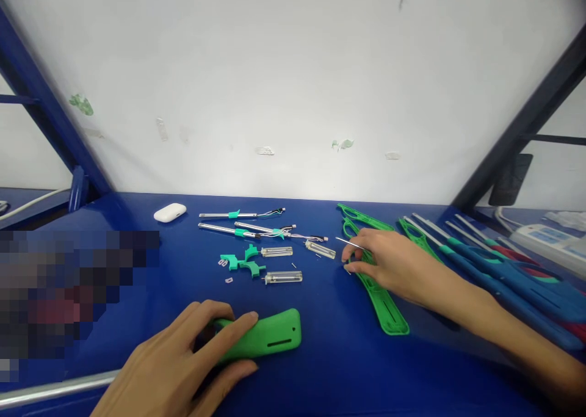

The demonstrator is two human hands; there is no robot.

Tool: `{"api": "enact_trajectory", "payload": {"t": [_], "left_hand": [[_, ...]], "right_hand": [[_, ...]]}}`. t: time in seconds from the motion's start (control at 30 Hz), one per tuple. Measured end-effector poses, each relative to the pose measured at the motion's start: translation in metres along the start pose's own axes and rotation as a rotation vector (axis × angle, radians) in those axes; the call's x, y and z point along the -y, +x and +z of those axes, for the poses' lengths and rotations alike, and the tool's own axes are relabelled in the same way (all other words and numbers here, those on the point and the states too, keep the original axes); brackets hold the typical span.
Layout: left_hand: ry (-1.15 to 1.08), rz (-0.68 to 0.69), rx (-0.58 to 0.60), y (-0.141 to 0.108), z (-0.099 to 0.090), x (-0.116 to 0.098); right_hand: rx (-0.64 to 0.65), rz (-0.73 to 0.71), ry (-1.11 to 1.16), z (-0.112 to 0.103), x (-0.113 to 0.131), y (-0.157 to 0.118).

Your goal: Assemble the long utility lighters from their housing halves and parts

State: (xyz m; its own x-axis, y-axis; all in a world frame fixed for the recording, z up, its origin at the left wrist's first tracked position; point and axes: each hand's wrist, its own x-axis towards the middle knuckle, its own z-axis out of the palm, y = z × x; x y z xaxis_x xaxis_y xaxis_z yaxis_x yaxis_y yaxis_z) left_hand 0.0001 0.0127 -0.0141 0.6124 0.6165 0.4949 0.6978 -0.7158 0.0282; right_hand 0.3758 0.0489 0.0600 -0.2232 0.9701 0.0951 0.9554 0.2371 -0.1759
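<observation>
A: Where did the left hand [183, 344] lie, and what was the state of its grip?

B: It lay at the near left of the blue bench [339, 368], its grip clamped on a green casing [274, 331]. The fingers bent over the top, the thumb followed the near edge, and the slotted end of the casing pointed right.

A: And the right hand [391, 258]?

B: It was placed farther off and to the right, over an open green shell [384, 310] whose broad end extended toward the near side. A thin metal rod [348, 242] projected leftward beside the fingers. Thumb and forefinger were close to each other; whether this grip was closed on the rod could not be told.

A: Which parts occupied the middle?

B: Three clear cartridges [284, 276] lay there, with teal pieces [253, 269] to their left and small pale parts [229, 280] near those. Farther back were three silver tubes [220, 228] with teal fittings, their wires trailing right. A white case [170, 212] lay at the far left.

A: What bordered the arrangement?

B: On the right, blue handles [494, 276] with silver rods lay close together, red ones among them; on the near left, a metal bar [59, 389].
</observation>
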Motion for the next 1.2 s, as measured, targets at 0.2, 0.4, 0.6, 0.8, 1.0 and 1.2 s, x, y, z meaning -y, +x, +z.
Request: {"api": "enact_trajectory", "payload": {"t": [0.2,0.4,0.6,0.8,1.0,1.2], "left_hand": [[0.049,0.06,0.023,0.002,0.001,0.002],[0.089,0.102,0.055,-0.001,0.003,0.004],[0.113,0.098,0.075,-0.004,0.006,0.006],[0.166,0.195,0.148,-0.009,0.003,0.006],[0.046,0.134,0.061,0.003,-0.001,-0.003],[-0.026,0.202,-0.117,0.027,-0.006,-0.016]], "right_hand": [[0.022,-0.023,0.002,0.0,-0.005,-0.002],[0.04,-0.083,0.013,0.011,-0.012,-0.002],[0.044,-0.154,0.091,0.011,-0.001,-0.002],[0.044,-0.231,0.226,-0.005,0.037,-0.017],[0.125,-0.266,0.369,-0.006,0.067,-0.029],[0.188,-0.316,0.4,0.01,0.073,-0.03]]}}
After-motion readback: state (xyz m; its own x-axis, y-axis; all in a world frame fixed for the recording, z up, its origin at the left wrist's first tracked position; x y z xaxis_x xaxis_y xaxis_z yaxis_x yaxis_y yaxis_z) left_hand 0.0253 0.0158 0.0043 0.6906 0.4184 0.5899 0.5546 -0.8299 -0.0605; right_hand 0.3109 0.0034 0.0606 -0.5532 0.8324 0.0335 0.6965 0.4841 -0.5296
